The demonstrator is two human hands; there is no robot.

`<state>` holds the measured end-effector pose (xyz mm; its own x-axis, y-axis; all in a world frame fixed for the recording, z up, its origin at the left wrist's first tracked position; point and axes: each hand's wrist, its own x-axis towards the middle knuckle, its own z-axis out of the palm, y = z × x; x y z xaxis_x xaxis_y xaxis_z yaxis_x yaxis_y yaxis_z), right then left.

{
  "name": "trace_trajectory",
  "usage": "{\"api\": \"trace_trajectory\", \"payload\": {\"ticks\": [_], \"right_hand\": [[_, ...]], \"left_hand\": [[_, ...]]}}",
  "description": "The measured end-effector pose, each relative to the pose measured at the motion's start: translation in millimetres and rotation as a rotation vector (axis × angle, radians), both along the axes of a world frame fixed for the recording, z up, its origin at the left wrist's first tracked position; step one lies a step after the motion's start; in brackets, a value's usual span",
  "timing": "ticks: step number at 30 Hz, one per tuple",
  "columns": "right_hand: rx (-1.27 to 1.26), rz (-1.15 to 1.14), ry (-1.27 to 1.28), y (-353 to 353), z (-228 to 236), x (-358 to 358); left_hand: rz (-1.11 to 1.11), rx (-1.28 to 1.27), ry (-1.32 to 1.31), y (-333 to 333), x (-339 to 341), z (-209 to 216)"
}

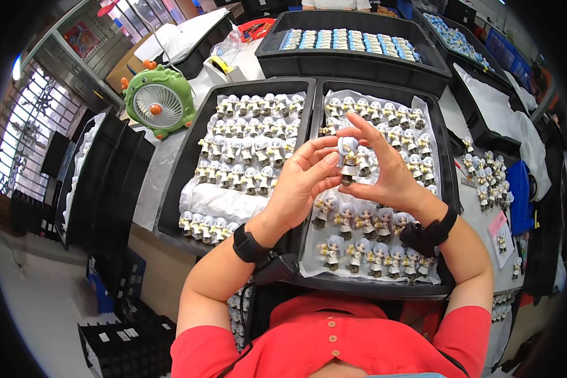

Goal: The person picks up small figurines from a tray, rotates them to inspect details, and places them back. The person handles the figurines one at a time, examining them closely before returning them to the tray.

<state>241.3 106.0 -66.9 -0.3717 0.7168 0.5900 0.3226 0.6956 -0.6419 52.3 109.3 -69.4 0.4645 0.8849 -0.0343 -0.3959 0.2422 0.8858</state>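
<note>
Above the right-hand tray I hold a small figurine (348, 160) upright, with pale hair, a white outfit and dark legs. My left hand (305, 176) grips its left side between thumb and fingers. From the other side, my right hand (387, 170) curves around it, fingers by the head and thumb at the feet. Below my hands, the right black tray (447, 189) carries rows of similar figurines (359, 252) on white lining. Beside it, the left black tray (170, 201) bears more such rows, with a strip of bare lining (223, 196) between two of them.
At the left stands a green animal-shaped fan (159, 101) near a tape dispenser (225, 68). Behind is a black tray (359, 65) of blue and white pieces. More figurines (487, 179) cluster at the right, by a blue container (521, 195). Stacked black trays (107, 170) stand left.
</note>
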Motion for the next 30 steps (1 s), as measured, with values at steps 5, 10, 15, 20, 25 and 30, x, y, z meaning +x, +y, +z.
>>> {"api": "trace_trajectory", "payload": {"ticks": [5,10,15,20,25,30], "right_hand": [[0.069,0.005,-0.007,0.0,-2.6,-3.1],[0.097,0.032,-0.018,-1.1,-1.8,-6.2],[0.081,0.027,-0.027,-3.1,0.3,-6.0],[0.104,0.03,-0.077,-1.1,-1.5,-3.8],[0.107,0.023,-0.044,-2.2,-1.1,-5.0],[0.029,0.025,0.032,-2.8,-1.0,-5.1]], "left_hand": [[0.061,0.105,0.113,-4.7,5.5,3.5],[0.039,0.04,0.076,-2.3,4.4,0.1],[0.03,0.015,0.018,-2.4,4.4,1.4],[0.044,0.164,0.129,-6.3,7.3,4.0],[0.049,0.087,0.086,-5.9,7.2,3.0],[-0.052,-0.001,-0.07,0.6,1.3,-3.4]]}}
